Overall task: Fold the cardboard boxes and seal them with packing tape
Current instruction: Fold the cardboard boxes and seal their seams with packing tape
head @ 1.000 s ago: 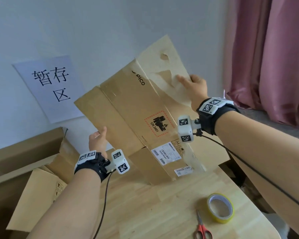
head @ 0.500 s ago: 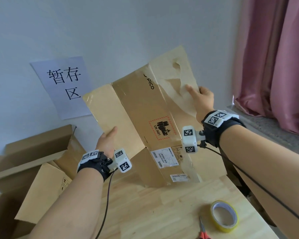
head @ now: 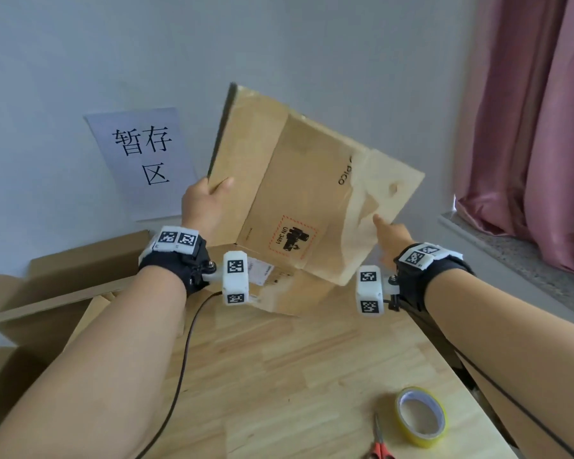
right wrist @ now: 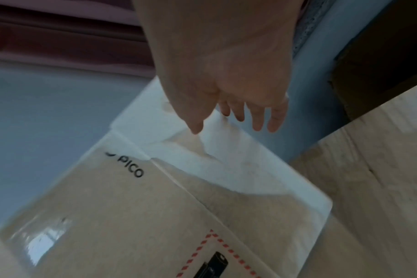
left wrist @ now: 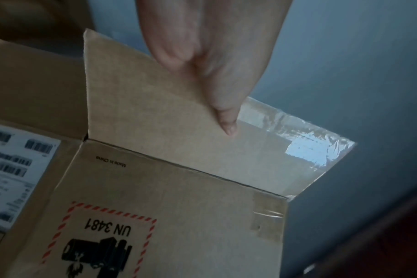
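Flattened cardboard box (head: 295,207) is held up in the air above the far end of the wooden table (head: 279,376), tilted, its long axis running from upper left down to lower right across the head view. Bottom flaps sit near the table surface; contact there is hidden by the wrist cameras.

Left hand (head: 204,207) grips the upper-left flap at its edge, thumb on the near face, fingers wrapped behind; in the left wrist view the thumb (left wrist: 226,116) presses flat on the flap next to a strip of old clear tape. Right hand (head: 390,238) is at the lower-right flap, the torn pale one: thumb touching its near face, other fingers fanned out straight beyond the edge, not closed round anything. So 1 real hold only, on the left.

Judgement: box is still collapsed, early in the task; opening it into a tube likely needs the 2 hands pushing opposite ends toward each other along that long axis. Right hand is nearer the packing tape roll (head: 421,417) and scissors (head: 380,440), both at the near right of the table, well apart from the box. More boxes (head: 47,293) lie at left.
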`<state>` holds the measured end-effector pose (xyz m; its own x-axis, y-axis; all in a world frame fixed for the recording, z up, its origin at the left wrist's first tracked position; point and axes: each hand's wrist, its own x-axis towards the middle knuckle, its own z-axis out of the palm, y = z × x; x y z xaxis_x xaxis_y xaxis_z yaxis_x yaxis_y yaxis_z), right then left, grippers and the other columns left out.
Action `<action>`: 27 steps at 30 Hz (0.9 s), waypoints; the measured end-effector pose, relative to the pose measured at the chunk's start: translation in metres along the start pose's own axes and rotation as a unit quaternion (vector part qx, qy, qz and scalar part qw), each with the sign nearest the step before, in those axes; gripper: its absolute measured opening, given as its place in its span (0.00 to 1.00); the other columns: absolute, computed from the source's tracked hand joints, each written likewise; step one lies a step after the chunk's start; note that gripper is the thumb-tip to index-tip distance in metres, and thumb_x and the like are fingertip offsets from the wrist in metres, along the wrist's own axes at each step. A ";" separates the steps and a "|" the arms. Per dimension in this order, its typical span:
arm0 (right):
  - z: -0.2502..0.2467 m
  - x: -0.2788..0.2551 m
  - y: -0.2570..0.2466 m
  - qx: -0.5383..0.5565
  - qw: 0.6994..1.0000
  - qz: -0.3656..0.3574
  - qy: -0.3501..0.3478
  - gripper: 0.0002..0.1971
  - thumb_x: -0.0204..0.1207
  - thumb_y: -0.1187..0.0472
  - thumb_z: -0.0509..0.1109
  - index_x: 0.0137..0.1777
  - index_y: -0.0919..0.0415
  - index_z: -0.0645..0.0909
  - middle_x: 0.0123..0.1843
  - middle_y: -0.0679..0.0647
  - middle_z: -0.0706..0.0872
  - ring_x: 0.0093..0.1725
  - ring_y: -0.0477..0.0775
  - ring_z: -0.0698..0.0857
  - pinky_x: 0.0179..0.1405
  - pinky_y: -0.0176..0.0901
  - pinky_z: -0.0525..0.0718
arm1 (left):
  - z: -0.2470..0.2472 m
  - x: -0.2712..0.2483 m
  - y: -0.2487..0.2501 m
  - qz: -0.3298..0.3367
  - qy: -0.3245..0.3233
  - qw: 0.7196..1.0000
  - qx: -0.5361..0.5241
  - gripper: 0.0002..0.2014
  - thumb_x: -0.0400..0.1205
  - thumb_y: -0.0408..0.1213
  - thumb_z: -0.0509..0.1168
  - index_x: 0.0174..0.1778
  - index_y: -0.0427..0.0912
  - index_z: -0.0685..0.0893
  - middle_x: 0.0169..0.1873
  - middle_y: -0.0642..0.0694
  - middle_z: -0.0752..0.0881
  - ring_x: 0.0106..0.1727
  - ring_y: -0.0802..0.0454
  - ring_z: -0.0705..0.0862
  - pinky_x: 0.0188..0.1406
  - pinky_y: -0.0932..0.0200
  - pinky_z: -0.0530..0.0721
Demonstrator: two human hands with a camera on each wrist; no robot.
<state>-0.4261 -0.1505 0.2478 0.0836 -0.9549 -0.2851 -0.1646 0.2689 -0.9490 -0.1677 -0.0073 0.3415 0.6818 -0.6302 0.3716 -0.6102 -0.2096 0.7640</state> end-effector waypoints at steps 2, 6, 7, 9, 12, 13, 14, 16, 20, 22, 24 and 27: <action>-0.001 0.001 0.008 -0.010 1.000 0.024 -0.014 0.34 0.79 0.44 0.64 0.75 0.69 0.66 0.56 0.58 0.74 0.54 0.57 0.75 0.62 0.55 0.77 | -0.003 -0.005 0.012 0.045 -0.020 0.996 0.071 0.25 0.82 0.55 0.62 0.59 0.35 0.83 0.55 0.39 0.87 0.58 0.39 0.84 0.57 0.46 0.82; -0.005 -0.007 0.021 0.026 0.996 0.073 -0.035 0.33 0.76 0.49 0.69 0.75 0.66 0.64 0.69 0.63 0.75 0.65 0.64 0.77 0.58 0.57 0.81 | -0.001 -0.027 0.021 0.112 -0.099 0.975 0.166 0.20 0.84 0.52 0.59 0.62 0.41 0.83 0.53 0.43 0.88 0.54 0.42 0.86 0.49 0.51 0.84; -0.007 -0.008 0.025 0.024 0.996 0.073 -0.045 0.32 0.76 0.51 0.69 0.75 0.65 0.65 0.70 0.63 0.75 0.66 0.65 0.77 0.55 0.56 0.81 | 0.001 -0.033 0.018 0.126 -0.131 0.966 0.181 0.18 0.84 0.52 0.59 0.57 0.43 0.84 0.46 0.45 0.89 0.47 0.44 0.87 0.45 0.51 0.84; -0.012 -0.014 0.029 0.001 0.996 0.054 -0.071 0.30 0.79 0.53 0.66 0.76 0.68 0.64 0.72 0.66 0.73 0.68 0.68 0.76 0.58 0.58 0.81 | 0.007 -0.043 0.009 0.126 -0.189 0.952 0.206 0.17 0.83 0.53 0.60 0.57 0.46 0.85 0.48 0.46 0.89 0.51 0.45 0.86 0.56 0.44 0.83; -0.019 -0.023 0.032 -0.004 0.992 0.045 -0.116 0.25 0.83 0.54 0.61 0.74 0.69 0.67 0.67 0.68 0.77 0.57 0.64 0.79 0.62 0.57 0.81 | 0.021 -0.061 0.002 0.122 -0.254 0.920 0.272 0.18 0.84 0.52 0.60 0.63 0.46 0.83 0.55 0.45 0.88 0.64 0.39 0.79 0.72 0.41 0.69; -0.020 -0.026 0.033 0.003 0.989 0.048 -0.137 0.22 0.84 0.55 0.60 0.72 0.68 0.71 0.61 0.66 0.79 0.54 0.62 0.78 0.61 0.56 0.82 | 0.027 -0.070 0.002 0.132 -0.272 0.909 0.288 0.16 0.84 0.52 0.60 0.58 0.48 0.85 0.46 0.48 0.88 0.61 0.40 0.79 0.73 0.42 0.66; -0.020 -0.029 0.033 0.009 0.986 0.057 -0.154 0.18 0.84 0.55 0.58 0.67 0.65 0.74 0.55 0.63 0.81 0.51 0.60 0.78 0.59 0.58 0.83 | 0.031 -0.078 0.002 0.141 -0.290 0.897 0.303 0.14 0.85 0.50 0.59 0.54 0.48 0.85 0.38 0.52 0.86 0.56 0.43 0.79 0.76 0.44 0.61; -0.021 -0.041 0.033 0.008 0.981 0.079 -0.179 0.16 0.83 0.51 0.59 0.63 0.62 0.76 0.50 0.58 0.81 0.51 0.58 0.80 0.47 0.57 0.86 | 0.038 -0.091 0.001 0.154 -0.306 0.886 0.312 0.12 0.86 0.45 0.58 0.56 0.48 0.86 0.36 0.54 0.86 0.53 0.48 0.78 0.78 0.50 0.52; -0.019 -0.048 0.043 0.047 0.979 0.082 -0.179 0.15 0.82 0.53 0.65 0.65 0.56 0.72 0.64 0.55 0.77 0.64 0.59 0.79 0.51 0.55 0.87 | 0.039 -0.105 0.001 0.166 -0.300 0.889 0.304 0.14 0.87 0.38 0.57 0.62 0.47 0.85 0.55 0.50 0.88 0.62 0.47 0.77 0.76 0.52 0.53; -0.018 -0.052 0.046 0.058 0.976 0.073 -0.198 0.12 0.82 0.55 0.66 0.63 0.54 0.74 0.64 0.54 0.78 0.65 0.59 0.79 0.53 0.55 0.87 | 0.036 -0.108 0.000 0.158 -0.310 0.885 0.309 0.14 0.87 0.39 0.57 0.62 0.47 0.85 0.56 0.49 0.88 0.64 0.45 0.75 0.76 0.52 0.53; -0.017 -0.054 0.047 0.046 0.974 0.069 -0.212 0.10 0.81 0.55 0.68 0.59 0.53 0.76 0.61 0.54 0.80 0.65 0.58 0.79 0.55 0.57 0.87 | 0.033 -0.107 -0.007 0.140 -0.325 0.882 0.311 0.13 0.87 0.42 0.58 0.59 0.49 0.86 0.53 0.50 0.88 0.64 0.43 0.74 0.76 0.50 0.55; -0.014 -0.055 0.046 0.020 0.973 0.079 -0.217 0.08 0.78 0.56 0.71 0.55 0.55 0.80 0.58 0.55 0.81 0.62 0.57 0.80 0.53 0.56 0.87 | 0.029 -0.103 -0.017 0.109 -0.343 0.882 0.305 0.10 0.84 0.48 0.62 0.52 0.50 0.87 0.41 0.49 0.89 0.47 0.47 0.83 0.62 0.50 0.77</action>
<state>-0.4523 -0.0869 0.2216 0.4694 -0.7596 -0.4502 -0.1716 0.4217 -0.8903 -0.2397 0.0392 0.2748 0.2440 -0.9654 -0.0915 -0.9430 -0.2583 0.2101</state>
